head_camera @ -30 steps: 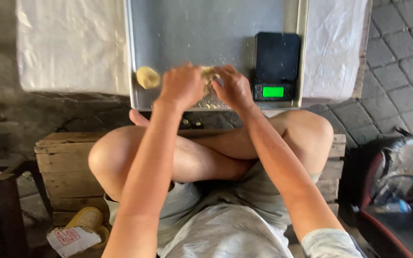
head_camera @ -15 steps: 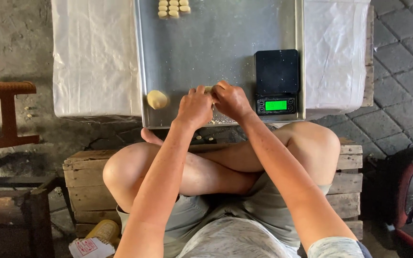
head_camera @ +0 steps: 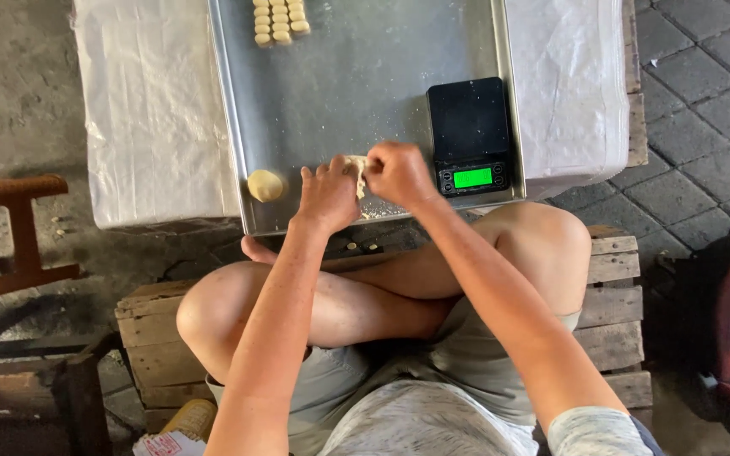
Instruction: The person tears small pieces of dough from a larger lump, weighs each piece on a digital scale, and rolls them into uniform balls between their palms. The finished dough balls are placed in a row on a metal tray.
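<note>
My left hand (head_camera: 326,196) and my right hand (head_camera: 398,173) meet over the near edge of a metal tray (head_camera: 356,84), both pinching a pale piece of dough (head_camera: 356,166) between them. A round dough ball (head_camera: 265,185) lies on the tray to the left of my left hand. At the tray's far end sit several small shaped dough pieces (head_camera: 279,20) in rows. A black digital scale (head_camera: 469,135) with a lit green display stands on the tray just right of my right hand.
The tray rests on a low table covered in white plastic sheet (head_camera: 154,110). I sit cross-legged on a wooden pallet crate (head_camera: 610,295). A wooden stool (head_camera: 14,228) stands at left. Dough crumbs (head_camera: 361,247) lie on the ground below the tray.
The view has tilted so more of the tray's far end shows. My hands have stayed together on the dough, working it, with the right hand lifting slightly above the left.
</note>
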